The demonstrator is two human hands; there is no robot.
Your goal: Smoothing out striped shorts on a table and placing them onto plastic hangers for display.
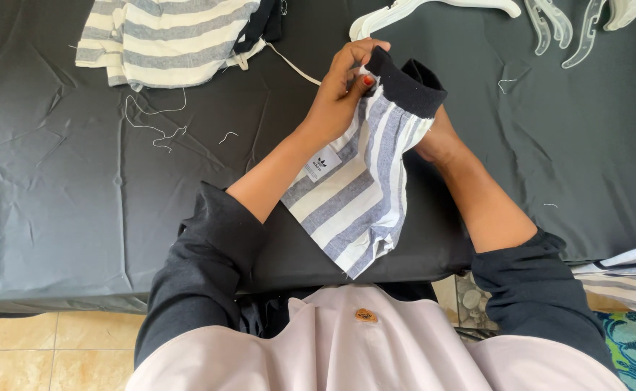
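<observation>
Striped grey-and-white cloth, a small garment piece [358, 195] with a black ribbed band [408, 87] at its upper end, hangs between the person's two hands above the black table cover [65, 181]. Its long axis runs on a slant, from the band up and to the right, farthest from the body, down to a loose lower corner that points toward the table's near edge and the person's lap. The left hand [340, 90] is the one plainly at work: its fingers are closed in a pinch on the left corner of the band, thumb side toward the camera, with a white tag showing just below its wrist. The right hand [437, 137] sits behind and under the cloth, near the right end of the band; the fabric hides its fingers, so whether they are gripping or only supporting cannot be told. Both hands meet the piece at its banded top, and the striped length trails freely back toward the person. Farther off on the table, well apart to the upper left, lies a second striped piece [166, 36] with loose threads [155, 123] beside it, and clear plastic hangers [549, 22] rest along the far edge.
</observation>
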